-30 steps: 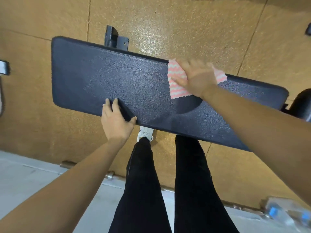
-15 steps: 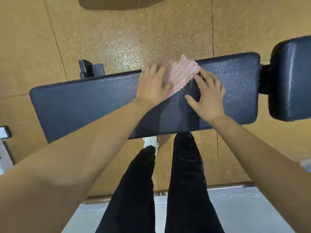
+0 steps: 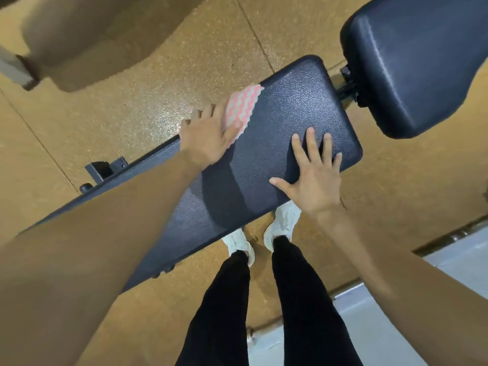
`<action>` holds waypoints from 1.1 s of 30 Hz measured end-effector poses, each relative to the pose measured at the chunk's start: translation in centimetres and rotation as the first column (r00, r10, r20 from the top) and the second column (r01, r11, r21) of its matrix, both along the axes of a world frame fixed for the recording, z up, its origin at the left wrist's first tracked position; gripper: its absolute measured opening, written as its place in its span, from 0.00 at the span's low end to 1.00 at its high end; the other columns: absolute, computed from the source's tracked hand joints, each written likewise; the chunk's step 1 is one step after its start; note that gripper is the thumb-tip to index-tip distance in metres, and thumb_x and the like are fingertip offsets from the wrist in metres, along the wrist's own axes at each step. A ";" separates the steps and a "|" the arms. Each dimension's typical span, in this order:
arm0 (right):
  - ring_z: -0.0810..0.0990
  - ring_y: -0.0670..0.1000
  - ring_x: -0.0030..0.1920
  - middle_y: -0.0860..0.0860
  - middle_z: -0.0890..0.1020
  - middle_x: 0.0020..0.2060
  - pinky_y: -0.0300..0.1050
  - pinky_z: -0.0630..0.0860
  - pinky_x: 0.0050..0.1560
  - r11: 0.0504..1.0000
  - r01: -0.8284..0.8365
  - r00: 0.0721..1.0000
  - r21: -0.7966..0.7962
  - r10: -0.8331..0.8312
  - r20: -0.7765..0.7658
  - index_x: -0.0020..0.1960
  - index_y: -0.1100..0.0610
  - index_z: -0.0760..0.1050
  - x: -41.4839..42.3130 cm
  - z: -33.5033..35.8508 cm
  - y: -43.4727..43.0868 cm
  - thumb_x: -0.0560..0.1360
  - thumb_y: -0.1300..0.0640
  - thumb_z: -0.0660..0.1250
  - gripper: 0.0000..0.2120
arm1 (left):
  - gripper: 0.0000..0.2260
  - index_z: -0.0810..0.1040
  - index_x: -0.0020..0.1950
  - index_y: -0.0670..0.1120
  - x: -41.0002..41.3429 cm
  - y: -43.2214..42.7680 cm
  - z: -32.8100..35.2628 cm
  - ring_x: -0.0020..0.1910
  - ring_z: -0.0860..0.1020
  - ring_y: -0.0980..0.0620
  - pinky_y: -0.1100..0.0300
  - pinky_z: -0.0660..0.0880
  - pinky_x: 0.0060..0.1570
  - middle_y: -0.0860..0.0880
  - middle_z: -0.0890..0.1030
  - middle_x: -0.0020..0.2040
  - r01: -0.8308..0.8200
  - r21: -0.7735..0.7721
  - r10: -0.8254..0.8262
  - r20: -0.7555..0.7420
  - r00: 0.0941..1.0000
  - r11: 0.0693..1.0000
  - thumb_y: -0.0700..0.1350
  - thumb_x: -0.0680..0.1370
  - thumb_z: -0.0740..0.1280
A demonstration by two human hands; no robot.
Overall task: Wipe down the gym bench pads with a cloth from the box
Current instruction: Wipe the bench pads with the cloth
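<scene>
A black metal frame bracket (image 3: 105,169) juts from the far edge of the long dark-blue textured vinyl bench pad (image 3: 285,107), which lies slantwise over the speckled tan rubber floor (image 3: 184,75). The left hand (image 3: 208,140) lies flat, fingers straight, pressing the pink-and-white zigzag cloth (image 3: 241,105) onto the pad's far edge. Further right, the right hand (image 3: 314,180) rests palm-down on the same pad near its end, fingers spread, holding nothing. A second, wider dark-blue padded cushion (image 3: 412,64) sits just beyond that end.
</scene>
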State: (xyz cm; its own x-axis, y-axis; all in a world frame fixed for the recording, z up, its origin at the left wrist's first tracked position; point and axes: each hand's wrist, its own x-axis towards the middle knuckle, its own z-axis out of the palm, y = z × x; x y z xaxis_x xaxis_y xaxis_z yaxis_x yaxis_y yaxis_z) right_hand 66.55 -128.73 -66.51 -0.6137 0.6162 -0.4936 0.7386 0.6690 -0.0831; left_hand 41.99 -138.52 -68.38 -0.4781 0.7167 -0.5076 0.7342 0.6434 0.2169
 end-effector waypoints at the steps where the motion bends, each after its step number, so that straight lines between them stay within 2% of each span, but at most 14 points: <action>1: 0.46 0.65 0.81 0.53 0.47 0.83 0.73 0.56 0.75 1.000 -0.004 1.000 0.001 0.004 -0.004 0.83 0.49 0.47 0.0 0.0 0.1 0.72 0.23 0.57 0.50 | 0.30 0.53 0.83 0.53 0.1 1.2 0.0 0.72 0.68 0.38 0.38 0.67 0.66 0.44 0.67 0.77 0.007 -0.002 -0.007 0.014 1.000 1.000 0.66 0.83 0.49; 7: 0.46 0.66 0.81 0.55 0.50 0.83 0.74 0.51 0.76 1.000 -0.010 0.995 0.009 0.011 -0.103 0.83 0.49 0.51 0.7 -0.6 -0.1 0.74 0.25 0.58 0.46 | 0.31 0.49 0.84 0.54 0.5 8.3 -0.2 0.69 0.72 0.36 0.40 0.74 0.62 0.42 0.67 0.76 0.087 0.052 -0.093 0.136 0.986 0.995 0.65 0.84 0.51; 10: 0.46 0.62 0.82 0.54 0.52 0.83 0.69 0.47 0.78 0.999 0.015 0.975 -0.043 -0.024 -0.221 0.82 0.49 0.57 1.6 -1.0 0.2 0.76 0.32 0.64 0.40 | 0.32 0.50 0.84 0.52 1.1 11.0 -0.3 0.68 0.73 0.37 0.43 0.74 0.63 0.42 0.67 0.75 0.112 0.102 -0.127 0.147 0.981 0.988 0.64 0.84 0.53; 12: 0.52 0.60 0.81 0.56 0.57 0.82 0.64 0.50 0.80 0.988 0.101 0.916 -0.119 -0.139 -0.376 0.79 0.53 0.64 2.9 -1.3 0.6 0.76 0.42 0.71 0.36 | 0.32 0.50 0.84 0.52 1.7 12.7 -0.4 0.66 0.74 0.39 0.45 0.73 0.63 0.43 0.69 0.73 0.124 0.120 -0.139 0.130 0.982 0.985 0.64 0.84 0.54; 14: 0.60 0.62 0.76 0.59 0.61 0.78 0.62 0.59 0.77 0.952 0.270 0.836 -0.142 -0.305 -0.456 0.77 0.56 0.67 4.4 -1.3 0.8 0.75 0.47 0.75 0.35 | 0.32 0.50 0.84 0.52 2.2 14.3 -0.6 0.67 0.73 0.39 0.46 0.72 0.63 0.43 0.67 0.75 0.130 0.127 -0.145 0.123 0.982 0.983 0.63 0.84 0.55; 16: 0.64 0.61 0.71 0.61 0.64 0.74 0.60 0.65 0.72 0.875 0.467 0.751 -0.128 -0.469 -0.465 0.77 0.56 0.66 5.6 -0.9 1.2 0.73 0.47 0.76 0.38 | 0.33 0.50 0.84 0.52 2.7 15.6 -0.7 0.69 0.73 0.39 0.45 0.72 0.64 0.44 0.66 0.76 0.139 0.153 -0.159 0.131 0.979 0.979 0.64 0.83 0.55; 17: 0.66 0.57 0.69 0.61 0.64 0.73 0.54 0.67 0.72 0.816 0.545 0.682 -0.194 -0.566 -0.463 0.77 0.57 0.65 6.2 -0.8 1.6 0.72 0.48 0.77 0.39 | 0.32 0.51 0.84 0.54 2.9 16.3 -0.7 0.69 0.73 0.39 0.46 0.71 0.64 0.43 0.67 0.75 0.154 0.172 -0.177 0.125 0.976 0.973 0.64 0.83 0.55; 19: 0.71 0.43 0.64 0.56 0.64 0.73 0.34 0.71 0.65 0.624 0.623 0.487 -0.471 -0.781 -0.391 0.79 0.56 0.61 7.0 -1.1 2.7 0.72 0.53 0.79 0.42 | 0.29 0.53 0.82 0.59 3.6 17.6 -0.7 0.68 0.71 0.39 0.45 0.71 0.65 0.43 0.69 0.72 0.213 0.178 -0.230 0.083 0.970 0.961 0.65 0.83 0.53; 20: 0.75 0.41 0.61 0.53 0.65 0.73 0.32 0.74 0.61 0.528 0.618 0.407 -0.582 -0.849 -0.336 0.80 0.55 0.60 7.3 -1.6 3.4 0.72 0.55 0.79 0.43 | 0.27 0.57 0.81 0.61 4.1 18.3 -0.7 0.69 0.70 0.39 0.43 0.70 0.65 0.43 0.68 0.73 0.255 0.159 -0.264 0.037 0.964 0.954 0.65 0.83 0.52; 23: 0.81 0.44 0.59 0.53 0.72 0.71 0.48 0.82 0.58 0.365 0.565 0.284 -0.740 -0.928 -0.241 0.77 0.55 0.63 8.2 -2.7 4.8 0.71 0.56 0.79 0.39 | 0.21 0.72 0.72 0.61 6.6 19.6 -1.2 0.73 0.65 0.37 0.40 0.64 0.69 0.47 0.67 0.76 0.385 0.081 -0.368 -0.173 0.914 0.919 0.63 0.83 0.52; 25: 0.80 0.42 0.62 0.53 0.74 0.69 0.39 0.81 0.56 0.276 0.547 0.216 -0.790 -0.959 -0.185 0.76 0.56 0.65 8.5 -2.3 5.4 0.73 0.62 0.78 0.37 | 0.21 0.77 0.66 0.59 8.2 19.9 -1.4 0.77 0.60 0.35 0.37 0.58 0.73 0.50 0.71 0.74 0.402 0.056 -0.381 -0.220 0.898 0.914 0.63 0.82 0.51; 27: 0.76 0.45 0.67 0.50 0.75 0.67 0.32 0.78 0.52 0.239 0.539 0.197 -0.808 -0.968 -0.154 0.76 0.57 0.66 9.0 -2.0 6.1 0.73 0.65 0.77 0.35 | 0.20 0.80 0.61 0.57 9.3 19.7 -1.4 0.79 0.57 0.35 0.32 0.51 0.74 0.50 0.75 0.70 0.460 0.046 -0.440 -0.224 0.870 0.887 0.61 0.82 0.51; 29: 0.77 0.42 0.63 0.47 0.77 0.63 0.33 0.79 0.53 0.216 0.534 0.226 -0.818 -0.968 -0.108 0.75 0.57 0.68 9.7 -2.1 6.7 0.74 0.62 0.77 0.33 | 0.20 0.81 0.61 0.57 10.5 19.1 -1.3 0.79 0.61 0.36 0.30 0.49 0.74 0.49 0.78 0.66 0.554 0.088 -0.531 -0.198 0.824 0.828 0.59 0.84 0.51; 33: 0.83 0.50 0.52 0.52 0.84 0.49 0.51 0.80 0.60 0.149 0.560 0.242 -0.815 -0.970 -0.011 0.62 0.53 0.79 11.4 -2.6 7.1 0.75 0.58 0.76 0.16 | 0.19 0.79 0.66 0.64 15.0 17.4 -0.9 0.78 0.63 0.43 0.36 0.47 0.77 0.51 0.76 0.72 0.592 0.155 -0.576 -0.140 0.806 0.791 0.60 0.85 0.52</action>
